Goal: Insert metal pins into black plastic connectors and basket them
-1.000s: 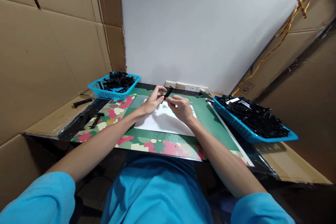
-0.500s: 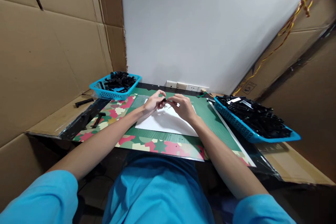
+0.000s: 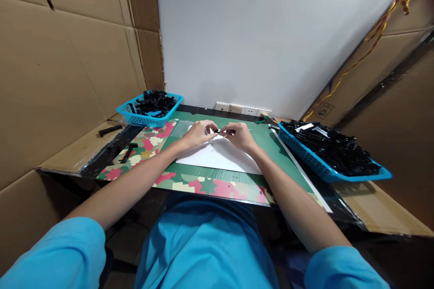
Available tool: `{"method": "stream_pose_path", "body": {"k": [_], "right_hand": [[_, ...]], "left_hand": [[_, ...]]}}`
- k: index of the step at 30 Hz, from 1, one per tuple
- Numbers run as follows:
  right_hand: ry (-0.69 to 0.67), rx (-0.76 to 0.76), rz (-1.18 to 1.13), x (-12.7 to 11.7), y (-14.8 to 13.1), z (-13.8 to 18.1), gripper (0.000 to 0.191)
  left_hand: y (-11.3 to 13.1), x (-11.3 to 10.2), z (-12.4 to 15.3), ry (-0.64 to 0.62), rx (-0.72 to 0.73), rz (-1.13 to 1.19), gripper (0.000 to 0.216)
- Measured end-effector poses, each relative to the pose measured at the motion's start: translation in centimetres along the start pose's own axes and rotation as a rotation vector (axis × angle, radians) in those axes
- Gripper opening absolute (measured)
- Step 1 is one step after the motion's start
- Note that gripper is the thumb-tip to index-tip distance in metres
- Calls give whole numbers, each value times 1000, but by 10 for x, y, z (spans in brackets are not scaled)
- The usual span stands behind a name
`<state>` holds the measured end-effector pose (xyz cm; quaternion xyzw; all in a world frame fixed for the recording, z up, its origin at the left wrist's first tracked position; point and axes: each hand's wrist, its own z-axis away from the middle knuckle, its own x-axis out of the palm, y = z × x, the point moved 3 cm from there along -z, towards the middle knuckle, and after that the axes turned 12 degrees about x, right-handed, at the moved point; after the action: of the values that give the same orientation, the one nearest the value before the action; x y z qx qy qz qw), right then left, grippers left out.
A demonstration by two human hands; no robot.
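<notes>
My left hand (image 3: 199, 133) and my right hand (image 3: 239, 136) meet over a white sheet (image 3: 220, 158) on a green mat (image 3: 271, 144). Both pinch a small black plastic part (image 3: 217, 131) between their fingertips. The part is mostly hidden by my fingers. Tiny dark bits lie on the sheet beneath my hands.
A blue basket (image 3: 134, 116) of black parts stands at the back left. A larger blue basket (image 3: 312, 165) of black parts is on the right. Loose black pieces (image 3: 128, 152) lie on the patterned mat (image 3: 210, 186). Cardboard walls (image 3: 61, 63) close in both sides; a socket strip (image 3: 242, 110) runs along the back.
The long black part that stood tilted up between my hands has come down. My hands have closed together and now pinch it low over the sheet.
</notes>
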<state>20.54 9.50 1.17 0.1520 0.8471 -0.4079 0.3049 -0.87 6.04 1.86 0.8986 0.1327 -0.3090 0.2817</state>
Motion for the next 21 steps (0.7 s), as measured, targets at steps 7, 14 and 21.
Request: {"method": "stream_pose_path", "body": {"k": [7,14,21], "right_hand": [[-124,13,8,-8,-9,0,15],[-123,-8,133,-15,-14,-3,31],[-12,-133,211,-14,-7,-4,30]], "left_hand": [[0,4,3,-18,-23,-80,14],[-4,8,5,-54,-52,-126,16],[1,8,6,-121,-76,-197,18]]}}
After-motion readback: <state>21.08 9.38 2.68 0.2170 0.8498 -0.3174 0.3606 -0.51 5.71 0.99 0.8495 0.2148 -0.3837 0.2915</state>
